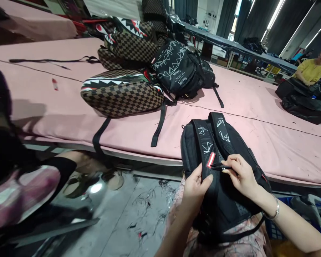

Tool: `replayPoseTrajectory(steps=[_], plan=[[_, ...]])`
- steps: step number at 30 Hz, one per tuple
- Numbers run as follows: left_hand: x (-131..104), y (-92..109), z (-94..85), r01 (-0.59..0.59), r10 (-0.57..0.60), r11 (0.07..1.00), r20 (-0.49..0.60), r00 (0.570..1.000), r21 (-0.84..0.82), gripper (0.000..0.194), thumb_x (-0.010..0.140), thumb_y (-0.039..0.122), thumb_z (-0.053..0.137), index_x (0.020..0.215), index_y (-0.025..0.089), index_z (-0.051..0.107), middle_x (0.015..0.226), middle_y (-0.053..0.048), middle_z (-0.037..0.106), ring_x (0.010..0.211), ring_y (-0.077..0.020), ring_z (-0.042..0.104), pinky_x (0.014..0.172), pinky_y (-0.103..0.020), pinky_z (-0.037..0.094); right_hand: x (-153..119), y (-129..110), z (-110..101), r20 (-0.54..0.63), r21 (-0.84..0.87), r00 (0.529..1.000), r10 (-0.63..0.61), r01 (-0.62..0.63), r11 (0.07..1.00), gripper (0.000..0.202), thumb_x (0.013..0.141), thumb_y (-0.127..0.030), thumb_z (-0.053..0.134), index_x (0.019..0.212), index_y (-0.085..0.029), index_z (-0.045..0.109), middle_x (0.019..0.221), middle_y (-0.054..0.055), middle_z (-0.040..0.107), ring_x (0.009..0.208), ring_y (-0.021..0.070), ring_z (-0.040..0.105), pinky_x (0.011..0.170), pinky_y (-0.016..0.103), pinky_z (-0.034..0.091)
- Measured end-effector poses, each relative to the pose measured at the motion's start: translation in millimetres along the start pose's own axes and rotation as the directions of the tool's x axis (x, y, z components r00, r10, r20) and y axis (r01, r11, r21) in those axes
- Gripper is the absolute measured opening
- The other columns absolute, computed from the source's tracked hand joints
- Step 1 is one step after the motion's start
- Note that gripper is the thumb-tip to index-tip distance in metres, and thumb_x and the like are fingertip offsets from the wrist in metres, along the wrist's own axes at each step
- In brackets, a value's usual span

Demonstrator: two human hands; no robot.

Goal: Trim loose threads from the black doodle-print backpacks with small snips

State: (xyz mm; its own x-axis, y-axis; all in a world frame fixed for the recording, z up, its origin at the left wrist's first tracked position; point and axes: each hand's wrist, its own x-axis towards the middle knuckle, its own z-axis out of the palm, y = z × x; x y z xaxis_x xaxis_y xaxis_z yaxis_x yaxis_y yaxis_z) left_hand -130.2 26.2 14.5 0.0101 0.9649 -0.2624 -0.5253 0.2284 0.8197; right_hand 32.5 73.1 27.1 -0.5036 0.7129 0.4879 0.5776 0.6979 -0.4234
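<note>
A black backpack (230, 210) leans against the table edge and across my lap, its shoulder straps facing up. White line drawings mark both straps, and a red-and-white label (211, 159) sits on the nearer one. My left hand (196, 184) pinches that shoulder strap (207, 144) just below the label, thumb on top. In my right hand (239, 171) is a pair of small black thread snips (218, 166), their tips pointing left at the lower end of the label. Whether the tips touch the strap I cannot tell.
Checkered backpacks (123, 94) with a shark-mouth print and a black printed backpack (176, 69) lie on the pink-covered table (256, 132). Thread scraps litter the floor (139, 214). A person in pink shoes (40, 192) sits at left; another in yellow (307, 73) works at far right.
</note>
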Motion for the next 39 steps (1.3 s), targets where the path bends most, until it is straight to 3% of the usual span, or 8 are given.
replayPoseTrajectory(steps=[6,13,19,39], plan=[[1.2,-8.6,7.1,-0.011,0.010,1.000,-0.033,0.999,-0.016,0.058,0.065,0.026,0.067,0.120,0.014,0.054,0.123,-0.010,0.058,0.115,-0.0259,0.051,0.095,-0.033,0.043,-7.4,-0.5,2.9,-0.046,-0.073,0.999,0.008,-0.011,0.997,0.016,0.085,-0.014,0.048,0.096,-0.019,0.058,0.088,0.007,0.055,0.075,0.0158,0.055,0.064,0.029,0.049],[8.1,-20.1,11.4,-0.031,0.031,0.999,-0.052,0.998,0.011,0.060,0.063,0.027,0.070,0.121,0.017,0.054,0.117,-0.008,0.062,0.109,-0.0238,0.056,0.095,-0.032,0.043,-17.3,-2.3,4.3,-0.149,-0.075,0.986,0.076,-0.088,0.993,0.016,0.085,-0.012,0.046,0.089,-0.018,0.060,0.086,0.007,0.056,0.077,0.0163,0.057,0.066,0.030,0.051],[15.2,-28.9,11.2,-0.076,0.079,0.996,-0.049,0.996,0.056,0.061,0.061,0.028,0.072,0.119,0.015,0.056,0.119,-0.009,0.061,0.112,-0.0251,0.054,0.097,-0.032,0.041,-21.1,-5.9,2.7,-0.139,-0.077,0.986,0.095,-0.107,0.991,0.021,0.084,-0.012,0.047,0.101,-0.020,0.058,0.090,0.008,0.056,0.081,0.0178,0.058,0.068,0.031,0.051],[7.9,-29.2,15.3,-0.088,0.090,0.995,-0.061,0.994,0.049,0.057,0.067,0.026,0.068,0.121,0.017,0.053,0.124,-0.007,0.058,0.115,-0.0225,0.051,0.100,-0.029,0.039,-27.5,-6.4,8.0,-0.160,-0.115,0.978,0.137,-0.156,0.981,0.021,0.085,-0.014,0.048,0.102,-0.019,0.057,0.091,0.008,0.055,0.081,0.0184,0.058,0.069,0.032,0.052]])
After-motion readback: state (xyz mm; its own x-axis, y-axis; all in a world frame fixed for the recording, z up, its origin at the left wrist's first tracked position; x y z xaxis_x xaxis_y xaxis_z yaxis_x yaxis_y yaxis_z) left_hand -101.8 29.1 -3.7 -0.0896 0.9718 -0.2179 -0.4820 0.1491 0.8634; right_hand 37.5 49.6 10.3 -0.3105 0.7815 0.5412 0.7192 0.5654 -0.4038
